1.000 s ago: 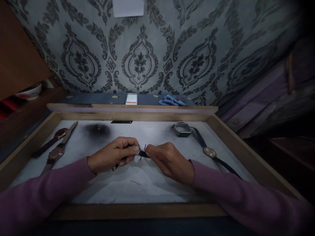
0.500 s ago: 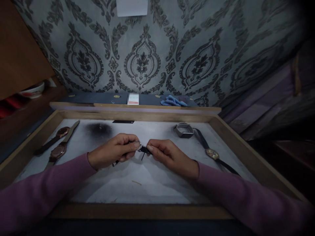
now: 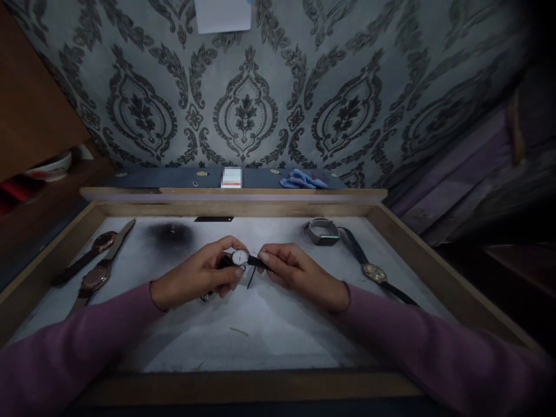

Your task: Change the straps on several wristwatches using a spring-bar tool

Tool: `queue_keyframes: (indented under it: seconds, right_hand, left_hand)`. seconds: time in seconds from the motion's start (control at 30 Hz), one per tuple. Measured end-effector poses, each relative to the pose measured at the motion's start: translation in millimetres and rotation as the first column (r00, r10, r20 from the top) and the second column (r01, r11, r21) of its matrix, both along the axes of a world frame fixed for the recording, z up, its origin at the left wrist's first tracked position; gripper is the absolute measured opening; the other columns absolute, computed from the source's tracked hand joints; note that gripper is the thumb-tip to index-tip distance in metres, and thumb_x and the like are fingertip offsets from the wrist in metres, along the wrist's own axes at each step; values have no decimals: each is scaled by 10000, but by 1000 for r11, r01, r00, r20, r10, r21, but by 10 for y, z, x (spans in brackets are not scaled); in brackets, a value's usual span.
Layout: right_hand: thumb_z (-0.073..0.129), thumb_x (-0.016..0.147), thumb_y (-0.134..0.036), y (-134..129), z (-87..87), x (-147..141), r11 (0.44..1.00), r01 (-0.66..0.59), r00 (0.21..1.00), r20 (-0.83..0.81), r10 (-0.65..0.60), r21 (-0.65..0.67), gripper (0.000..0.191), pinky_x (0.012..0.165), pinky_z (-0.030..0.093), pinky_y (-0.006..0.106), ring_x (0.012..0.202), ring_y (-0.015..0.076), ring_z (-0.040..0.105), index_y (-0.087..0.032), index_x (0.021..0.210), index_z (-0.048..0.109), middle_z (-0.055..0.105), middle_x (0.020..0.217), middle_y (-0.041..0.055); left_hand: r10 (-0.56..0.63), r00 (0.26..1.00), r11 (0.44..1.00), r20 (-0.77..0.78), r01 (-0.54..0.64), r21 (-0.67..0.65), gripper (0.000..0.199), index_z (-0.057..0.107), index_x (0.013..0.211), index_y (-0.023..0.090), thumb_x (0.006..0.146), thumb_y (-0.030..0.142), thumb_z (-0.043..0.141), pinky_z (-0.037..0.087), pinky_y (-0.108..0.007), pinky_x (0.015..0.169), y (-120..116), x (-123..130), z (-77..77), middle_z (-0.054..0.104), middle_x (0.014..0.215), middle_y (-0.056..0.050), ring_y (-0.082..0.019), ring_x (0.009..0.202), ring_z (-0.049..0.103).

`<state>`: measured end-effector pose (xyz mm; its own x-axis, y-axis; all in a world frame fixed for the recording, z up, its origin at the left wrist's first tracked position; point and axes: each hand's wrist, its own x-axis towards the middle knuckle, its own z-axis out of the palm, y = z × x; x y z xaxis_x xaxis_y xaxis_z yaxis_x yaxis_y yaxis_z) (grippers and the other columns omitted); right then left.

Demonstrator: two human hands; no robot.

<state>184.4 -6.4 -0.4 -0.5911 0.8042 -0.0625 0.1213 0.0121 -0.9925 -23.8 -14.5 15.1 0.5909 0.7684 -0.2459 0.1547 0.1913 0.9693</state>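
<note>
A wristwatch (image 3: 240, 258) with a round white dial and a dark strap is held between my hands above the middle of a wood-framed tray (image 3: 243, 379). My left hand (image 3: 207, 269) is closed round its case, thumb at the lower edge, and the dial faces up. Part of the strap and a buckle hang below my left fingers. My right hand (image 3: 295, 272) pinches the black strap (image 3: 258, 263) on the other side of the case. A thin dark strip (image 3: 251, 278) slants down near the right fingertips; what it belongs to is unclear.
Two brown watches (image 3: 95, 275) lie at the tray's left. On the right are a grey-banded watch (image 3: 324, 231) and a gold-cased watch (image 3: 374, 272). A flat black piece (image 3: 214, 219) lies at the back. Behind the rim sit a blue cloth (image 3: 302, 179) and a small box (image 3: 231, 178).
The watch has been turned so its white dial now shows face up; earlier only the case's edge showed. Both hands keep their hold. The camera view has shifted slightly.
</note>
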Motion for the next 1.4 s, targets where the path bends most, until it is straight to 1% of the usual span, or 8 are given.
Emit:
queue_keyframes:
  seconds: [0.33,0.5,0.7,0.9,1.0,1.13,1.27,1.4]
  right_hand:
    - [500,866,-607,36,-72,21,1000,-10,1000,5,10,14,471,404,165,213,426,57,240,-162,713,494,348,502,-88]
    - [493,863,-624,42,-94,21,1000,-2,1000,30,1,29,485,414,169,214,435,59,240,-171,689,472,346,504,-85]
    - [504,840,-646,42,-89,6,999,23,998,64,-26,48,505,418,168,217,455,63,243,-169,674,480,332,511,-81]
    - [536,819,-634,61,-71,11,998,56,996,69,-58,20,488,400,152,212,437,59,243,-172,668,490,337,491,-81]
    - [544,821,-605,82,-65,41,995,100,994,47,-99,-17,457,381,133,214,401,54,234,-165,699,526,345,458,-88]
    - [580,812,-559,113,-53,70,983,175,985,5,-175,-60,422,367,115,208,376,41,206,-167,671,513,343,430,-98]
    - [626,785,-534,137,-31,79,973,180,978,-82,-193,-141,411,362,110,199,366,29,189,-159,657,519,339,416,-106]
    - [666,760,-505,143,17,85,963,129,963,-201,-179,-238,387,354,89,191,368,25,158,-133,708,575,324,411,-115]
  left_hand:
    - [18,1000,1000,0,-18,10,283,477,1007,185,799,300,631,317,-198,483,7,18,19,496,644,68,-66,516,441]
    - [12,998,1000,55,-11,-11,259,472,998,184,815,287,621,307,-208,505,14,6,-13,513,657,59,-71,536,463]
    - [-11,994,1000,108,9,20,247,470,981,173,838,315,614,241,-211,472,24,14,-35,558,674,31,-87,564,499]
    - [20,990,999,142,-13,-51,303,472,992,183,834,384,636,223,-212,460,29,1,-81,571,678,27,-83,553,502]
    - [80,982,992,171,-62,-108,319,464,1024,190,819,342,655,223,-214,465,49,-13,-113,576,697,20,-90,579,508]
    - [143,973,985,182,-122,-120,264,471,1017,182,792,182,610,281,-220,506,71,2,-165,591,786,-8,-113,675,541]
    - [105,980,994,169,-104,-13,255,475,1021,185,781,131,546,355,-251,600,64,64,-222,573,857,-17,-140,771,559]
    - [31,998,971,58,-43,233,242,469,1053,196,825,157,538,404,-332,824,53,100,-236,566,947,-45,-174,911,534]
